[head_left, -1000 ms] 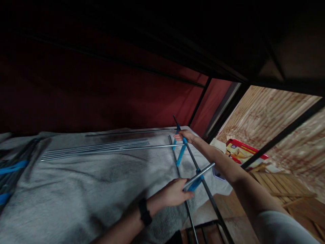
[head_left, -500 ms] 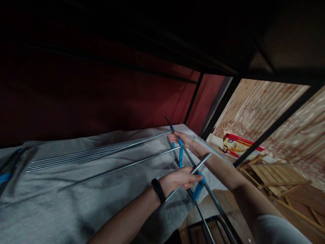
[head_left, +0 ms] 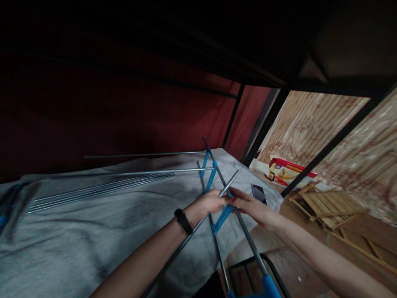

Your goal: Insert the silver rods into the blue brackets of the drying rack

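Note:
My left hand, with a black band on its wrist, is closed around a thin metal tube whose end sticks up past the fingers. Beside it, my right hand grips a blue plastic connector, its fingertips meeting the left hand's and partly hiding the joint. The connector bridges a long metal pole and a second, thinner pole. Farther up this frame sit more blue connectors, with a long metal tube reaching left from one of them.
Several loose metal tubes lie side by side on a grey blanket. A phone rests near the blanket's right edge. Black posts rise beyond it. A red-and-yellow box and wooden slats are at the right.
My right hand has drawn back from the far connectors to the one by my left hand. The frame has shifted left, and the tubes attached to its far connectors have swung upward. The phone has come into view.

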The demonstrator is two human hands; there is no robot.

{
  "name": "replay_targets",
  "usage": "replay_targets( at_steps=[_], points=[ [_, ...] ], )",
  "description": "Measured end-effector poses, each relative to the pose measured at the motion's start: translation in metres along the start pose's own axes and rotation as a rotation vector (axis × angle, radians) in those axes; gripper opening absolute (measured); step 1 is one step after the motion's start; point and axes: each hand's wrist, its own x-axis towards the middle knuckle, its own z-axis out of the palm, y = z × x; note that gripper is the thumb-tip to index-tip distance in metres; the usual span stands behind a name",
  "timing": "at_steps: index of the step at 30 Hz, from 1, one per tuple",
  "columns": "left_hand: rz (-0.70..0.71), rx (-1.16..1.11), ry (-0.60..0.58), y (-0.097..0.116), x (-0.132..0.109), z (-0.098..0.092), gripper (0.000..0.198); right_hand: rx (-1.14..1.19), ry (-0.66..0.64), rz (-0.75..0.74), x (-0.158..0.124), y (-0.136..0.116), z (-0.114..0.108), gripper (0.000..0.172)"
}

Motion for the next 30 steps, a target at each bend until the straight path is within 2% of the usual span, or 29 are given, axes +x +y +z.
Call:
replay_targets(
  at_steps=[2, 4, 7, 11, 13, 17, 19, 21, 24, 27, 30],
  points=[
    [0.018, -0.014, -0.011, -0.003, 0.005, 0.002, 0.048, -0.088, 0.013, -0.053, -0.011, 0.015, 0.008, 0.078],
    [0.039, -0.014, 0.006, -0.003, 0.01, 0.004, 0.046, -0.084, -0.014, -0.06, -0.011, 0.028, 0.01, 0.085],
    [0.07, 0.035, 0.082, 0.003, 0.014, 0.007, 0.041, -0.008, 0.002, -0.091, 0.0, 0.035, 0.007, 0.081],
    [0.084, 0.176, 0.098, 0.013, 0.005, 0.001, 0.04, 0.044, -0.019, -0.19, 0.017, 0.018, 0.007, 0.067],
    [0.107, 0.301, 0.139, 0.022, -0.008, -0.01, 0.037, 0.044, -0.065, -0.206, 0.021, 0.009, 0.008, 0.061],
    [0.261, 0.641, 0.358, 0.055, -0.051, -0.033, 0.04, 0.046, -0.122, -0.19, 0.029, -0.001, 0.007, 0.054],
    [0.31, 0.836, 0.438, 0.075, -0.078, -0.037, 0.047, 0.038, -0.126, -0.202, 0.035, -0.001, 0.006, 0.053],
    [0.307, 1.04, 0.495, 0.086, -0.101, -0.037, 0.048, 0.034, -0.119, -0.231, 0.04, 0.001, 0.006, 0.052],
    [0.124, 1.308, 0.537, 0.074, -0.122, -0.037, 0.043, 0.04, -0.109, -0.27, 0.045, 0.005, 0.009, 0.049],
    [-0.07, 1.411, 0.493, 0.038, -0.125, -0.041, 0.04, 0.059, -0.125, -0.276, 0.046, 0.005, 0.014, 0.051],
    [-0.063, 1.406, 0.487, 0.006, -0.122, -0.039, 0.041, 0.047, -0.14, -0.299, 0.047, 0.0, 0.019, 0.051]
  ],
)
